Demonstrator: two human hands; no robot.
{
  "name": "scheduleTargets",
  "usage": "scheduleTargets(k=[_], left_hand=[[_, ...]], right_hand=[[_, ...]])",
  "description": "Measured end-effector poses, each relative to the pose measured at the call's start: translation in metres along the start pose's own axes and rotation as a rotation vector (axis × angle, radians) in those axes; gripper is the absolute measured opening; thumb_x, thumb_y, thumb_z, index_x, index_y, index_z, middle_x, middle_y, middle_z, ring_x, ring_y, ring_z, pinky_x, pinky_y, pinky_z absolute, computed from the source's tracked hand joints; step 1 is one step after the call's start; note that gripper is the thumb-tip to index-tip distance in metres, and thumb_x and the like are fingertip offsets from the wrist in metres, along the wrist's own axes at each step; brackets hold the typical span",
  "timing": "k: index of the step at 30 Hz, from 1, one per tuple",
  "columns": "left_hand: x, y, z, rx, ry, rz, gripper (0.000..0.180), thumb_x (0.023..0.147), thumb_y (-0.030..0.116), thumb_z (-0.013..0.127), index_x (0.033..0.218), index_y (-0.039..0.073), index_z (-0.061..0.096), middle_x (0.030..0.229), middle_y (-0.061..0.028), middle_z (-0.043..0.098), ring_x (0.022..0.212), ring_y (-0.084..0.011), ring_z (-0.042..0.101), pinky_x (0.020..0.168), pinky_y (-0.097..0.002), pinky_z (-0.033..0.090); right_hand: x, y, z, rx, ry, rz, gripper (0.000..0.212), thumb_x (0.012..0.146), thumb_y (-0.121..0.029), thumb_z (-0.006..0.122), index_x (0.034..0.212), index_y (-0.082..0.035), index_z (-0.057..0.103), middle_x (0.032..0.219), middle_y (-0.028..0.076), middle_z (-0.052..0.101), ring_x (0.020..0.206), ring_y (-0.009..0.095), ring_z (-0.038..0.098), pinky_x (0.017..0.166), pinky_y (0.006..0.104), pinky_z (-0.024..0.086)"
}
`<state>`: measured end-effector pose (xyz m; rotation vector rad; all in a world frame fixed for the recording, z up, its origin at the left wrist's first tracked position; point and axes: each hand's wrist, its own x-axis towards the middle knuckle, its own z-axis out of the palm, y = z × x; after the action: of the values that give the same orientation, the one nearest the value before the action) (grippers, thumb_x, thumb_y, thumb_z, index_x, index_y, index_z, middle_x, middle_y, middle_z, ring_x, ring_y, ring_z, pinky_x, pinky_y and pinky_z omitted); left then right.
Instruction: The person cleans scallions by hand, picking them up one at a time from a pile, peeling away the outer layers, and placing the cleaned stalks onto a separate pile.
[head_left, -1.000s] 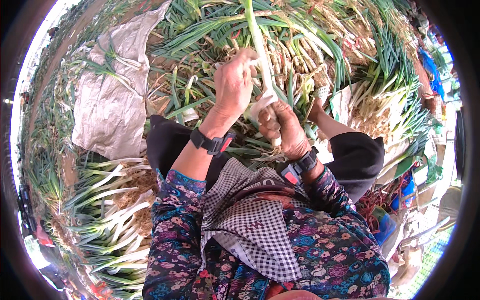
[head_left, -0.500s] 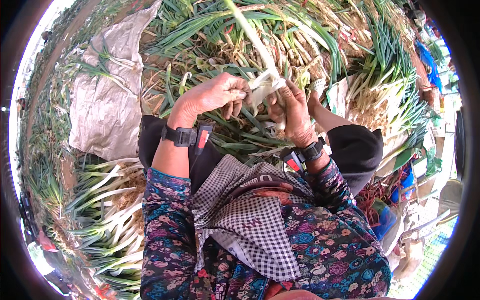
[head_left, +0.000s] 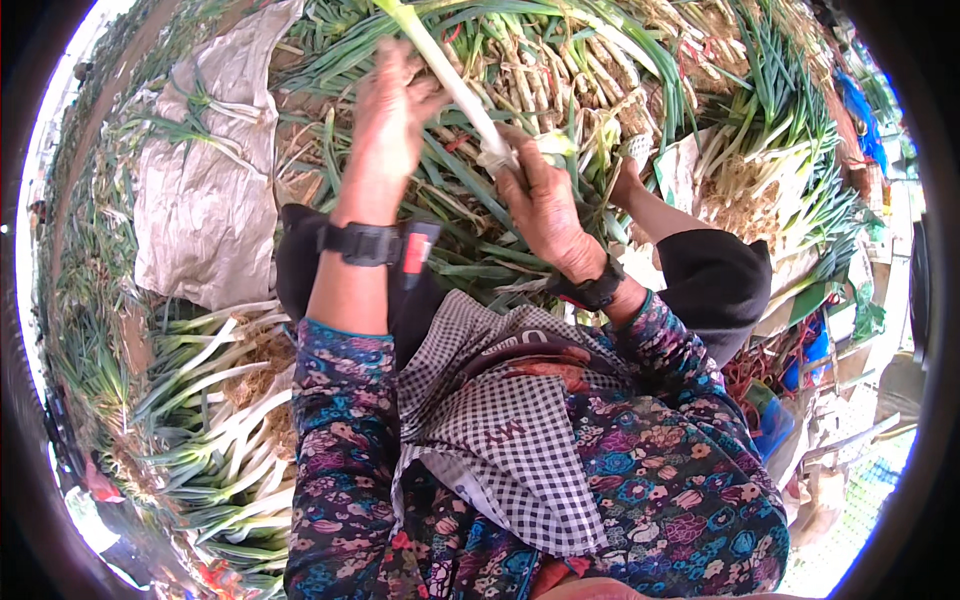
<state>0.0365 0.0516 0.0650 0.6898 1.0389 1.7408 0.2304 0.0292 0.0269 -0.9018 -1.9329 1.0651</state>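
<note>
Presently: green onion, light, limp-leaved, likely firmest at its white base; right hand clamps the base, left hand curls around the stalk.

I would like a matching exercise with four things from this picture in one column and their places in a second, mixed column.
Things:
1. left hand
2. right hand
3. grey sack
4. trimmed pile

Places:
a. at the onion's white root end
b. by the person's left elbow
c. spread flat on the ground, upper left
d. high on the onion's stalk

Pairs: 1-d, 2-a, 3-c, 4-b
</note>
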Motion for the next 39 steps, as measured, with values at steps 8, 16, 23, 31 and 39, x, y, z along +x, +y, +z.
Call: scheduleTargets(k=[8, 16, 23, 31, 39], left_hand=[[0.006, -0.005, 0.003, -0.433, 0.051, -0.149, 0.034, 0.100, 0.028, 0.047, 0.113, -0.002, 0.051, 0.077, -0.0070, 0.051, 0.060, -0.0140, 0.045, 0.048, -0.0249, 0.039], [0.007, 0.053, -0.031, -0.395, -0.056, 0.103, 0.040, 0.098, 0.036, 0.048, 0.119, 0.001, 0.050, 0.068, 0.0004, 0.040, 0.054, -0.0068, 0.033, 0.042, -0.0192, 0.029], [0.019, 0.088, -0.076, -0.274, 0.252, 0.389, 0.040, 0.097, 0.041, 0.047, 0.113, 0.004, 0.050, 0.063, 0.0006, 0.034, 0.053, -0.0105, 0.033, 0.045, -0.0232, 0.030], [0.024, 0.069, -0.062, -0.290, 0.492, 0.322, 0.034, 0.100, 0.036, 0.042, 0.114, 0.007, 0.053, 0.072, -0.0062, 0.045, 0.055, -0.0139, 0.040, 0.046, -0.0260, 0.035], [-0.004, 0.014, -0.003, -0.146, 0.364, 0.052, 0.039, 0.096, 0.034, 0.051, 0.124, 0.007, 0.050, 0.061, 0.0024, 0.037, 0.047, -0.0076, 0.031, 0.040, -0.0227, 0.024]], right_hand=[[0.013, -0.012, -0.004, 1.209, -0.624, 0.392, 0.058, 0.099, -0.039, 0.046, 0.139, 0.000, 0.035, 0.096, 0.016, 0.065, 0.079, 0.020, 0.065, 0.067, 0.0299, 0.056], [-0.012, 0.019, 0.002, 0.528, -0.477, 0.160, 0.036, 0.101, -0.031, 0.045, 0.099, 0.001, 0.061, 0.069, 0.003, 0.059, 0.056, 0.010, 0.057, 0.052, 0.0271, 0.046], [-0.121, 0.164, -0.033, -0.326, -0.702, 0.087, 0.027, 0.094, -0.024, 0.053, 0.110, -0.003, 0.058, 0.081, 0.017, 0.063, 0.072, 0.035, 0.062, 0.064, 0.0414, 0.048], [-0.031, 0.086, -0.031, -0.474, -0.503, 0.165, 0.034, 0.091, -0.018, 0.053, 0.121, -0.002, 0.053, 0.103, 0.025, 0.061, 0.090, 0.040, 0.061, 0.076, 0.0470, 0.048], [-0.004, -0.003, 0.038, 0.053, -0.281, -0.031, 0.029, 0.091, -0.027, 0.056, 0.098, 0.000, 0.049, 0.076, 0.023, 0.060, 0.070, 0.043, 0.060, 0.063, 0.0478, 0.049]])
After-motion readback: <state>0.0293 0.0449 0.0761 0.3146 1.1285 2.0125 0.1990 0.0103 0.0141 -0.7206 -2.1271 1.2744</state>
